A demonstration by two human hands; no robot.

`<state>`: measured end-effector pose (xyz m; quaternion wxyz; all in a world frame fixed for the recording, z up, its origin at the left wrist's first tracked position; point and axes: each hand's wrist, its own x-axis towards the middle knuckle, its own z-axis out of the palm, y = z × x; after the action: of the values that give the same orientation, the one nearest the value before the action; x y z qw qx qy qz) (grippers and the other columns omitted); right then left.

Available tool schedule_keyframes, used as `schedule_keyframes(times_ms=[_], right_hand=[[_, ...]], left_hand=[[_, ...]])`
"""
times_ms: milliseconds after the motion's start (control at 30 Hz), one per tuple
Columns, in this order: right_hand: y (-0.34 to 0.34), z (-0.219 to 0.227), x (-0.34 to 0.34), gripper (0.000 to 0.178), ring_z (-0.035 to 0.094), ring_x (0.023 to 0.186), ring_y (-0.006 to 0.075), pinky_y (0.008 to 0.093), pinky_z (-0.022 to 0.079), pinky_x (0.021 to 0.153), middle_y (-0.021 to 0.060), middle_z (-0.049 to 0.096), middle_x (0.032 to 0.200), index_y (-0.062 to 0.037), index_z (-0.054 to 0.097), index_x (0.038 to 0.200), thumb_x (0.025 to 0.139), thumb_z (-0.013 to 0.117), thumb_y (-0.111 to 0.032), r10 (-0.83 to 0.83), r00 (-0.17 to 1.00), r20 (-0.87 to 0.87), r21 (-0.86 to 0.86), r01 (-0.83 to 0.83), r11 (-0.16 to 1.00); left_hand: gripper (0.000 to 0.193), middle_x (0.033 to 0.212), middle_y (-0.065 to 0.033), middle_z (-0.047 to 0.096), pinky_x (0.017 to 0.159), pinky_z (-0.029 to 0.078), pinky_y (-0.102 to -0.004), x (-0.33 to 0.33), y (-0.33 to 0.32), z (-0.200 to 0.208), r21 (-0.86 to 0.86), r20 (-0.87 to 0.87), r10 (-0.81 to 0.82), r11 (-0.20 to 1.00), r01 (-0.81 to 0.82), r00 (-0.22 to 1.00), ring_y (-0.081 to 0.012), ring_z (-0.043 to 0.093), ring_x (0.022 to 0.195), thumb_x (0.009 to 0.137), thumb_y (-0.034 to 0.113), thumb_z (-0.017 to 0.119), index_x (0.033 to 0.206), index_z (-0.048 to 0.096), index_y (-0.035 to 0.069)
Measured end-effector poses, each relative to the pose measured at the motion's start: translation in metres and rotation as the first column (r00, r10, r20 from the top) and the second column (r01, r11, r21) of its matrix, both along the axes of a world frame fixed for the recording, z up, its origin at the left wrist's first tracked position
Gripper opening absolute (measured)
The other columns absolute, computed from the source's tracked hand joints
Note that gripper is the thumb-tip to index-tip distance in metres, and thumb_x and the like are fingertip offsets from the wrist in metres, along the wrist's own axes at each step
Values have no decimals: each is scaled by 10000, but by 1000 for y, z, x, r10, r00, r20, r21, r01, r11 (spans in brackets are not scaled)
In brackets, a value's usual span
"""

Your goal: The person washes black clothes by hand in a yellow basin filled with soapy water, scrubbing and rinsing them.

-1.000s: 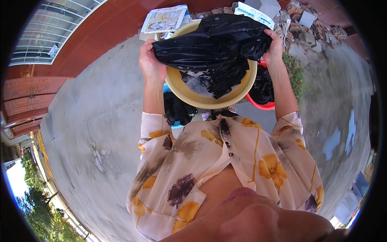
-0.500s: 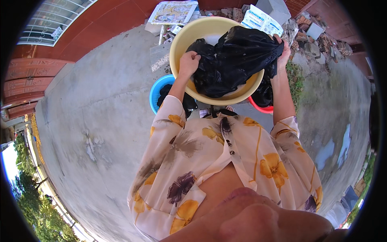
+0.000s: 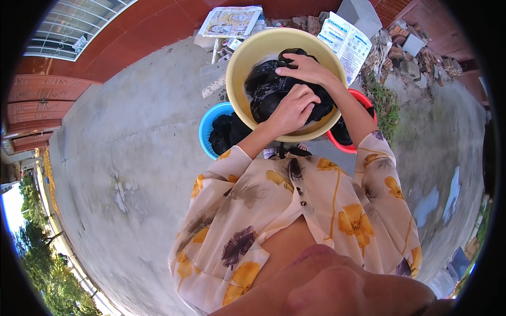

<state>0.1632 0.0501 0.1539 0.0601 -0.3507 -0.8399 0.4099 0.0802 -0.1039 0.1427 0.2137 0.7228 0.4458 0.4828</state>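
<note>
The right hand (image 3: 304, 69) is held open over the dark, wet-looking cloth (image 3: 262, 79), with the fingers loosely spread and the fingertips laid at the edge of its upper folds. The left hand (image 3: 296, 108) is placed nearer the body, just below the right one in the view, with its fingers curled in above the same cloth; whether any of the fabric is pinched by it cannot be told. The cloth is bunched in a heap inside a wide yellow basin (image 3: 235, 79), and part of it is hidden by both hands and the right wrist. A little yellow is shown around the heap, along the inner wall.

To the left of the basin, a blue tub (image 3: 205, 129) is seen, with black cloth (image 3: 224, 131) piled inside. To the right, a red tub (image 3: 365, 98) is partly covered by the right forearm, and dark cloth (image 3: 342, 134) is held in it too. Beyond the basin, a white and blue printed paper (image 3: 346, 45) is seen at the right and a printed sheet (image 3: 232, 21) at the left. Farther off, broken bricks (image 3: 408, 66) are heaped near the red wall (image 3: 153, 37), beside green weeds (image 3: 385, 108) and the grey concrete floor (image 3: 137, 137)
</note>
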Motion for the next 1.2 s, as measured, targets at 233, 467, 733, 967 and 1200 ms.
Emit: schedule_keyframes(times_ms=[233,467,733,967,1200], right_hand=[[1,-16,-12,266,660,913,349,381,512,854,171,702,1015,15,675,1066,886,637,-177,68,981,-183,189,-32,982],[-54,20,34,292,658,980,272,329,496,886,160,680,1076,-7,648,1139,848,641,-29,227,930,-288,134,-195,972],[-28,9,22,463,613,1060,221,326,459,940,169,645,1141,-65,539,1332,932,654,-270,-450,801,-395,-382,302,874],[-43,-9,-32,241,567,777,100,277,474,738,75,650,858,7,643,990,960,615,-230,-454,615,-644,-49,560,827],[-33,-39,-44,316,630,604,352,381,501,575,181,612,656,-47,694,795,933,621,-321,-461,743,-485,84,565,821]], left_hand=[[260,1112,-112,600,941,468,-340,-38,-1,-42,-459,555,678,733,-501,482,-166,559,1056,934,94,595,1159,583,-37],[589,1271,-188,568,1008,475,-442,-76,41,-28,-372,876,465,820,435,-128,-303,562,1189,958,355,622,1373,432,-17],[263,1199,-91,642,955,478,-306,-49,44,-13,-474,829,414,877,80,376,-167,593,1094,1026,152,500,1202,646,23],[337,1117,-74,663,879,497,-299,-54,65,-40,-718,688,686,691,84,235,-130,618,1001,1018,298,523,1171,647,25],[310,864,-14,609,716,474,-284,-22,72,-45,-623,749,628,776,-100,210,-124,576,795,1025,335,503,960,632,60]])
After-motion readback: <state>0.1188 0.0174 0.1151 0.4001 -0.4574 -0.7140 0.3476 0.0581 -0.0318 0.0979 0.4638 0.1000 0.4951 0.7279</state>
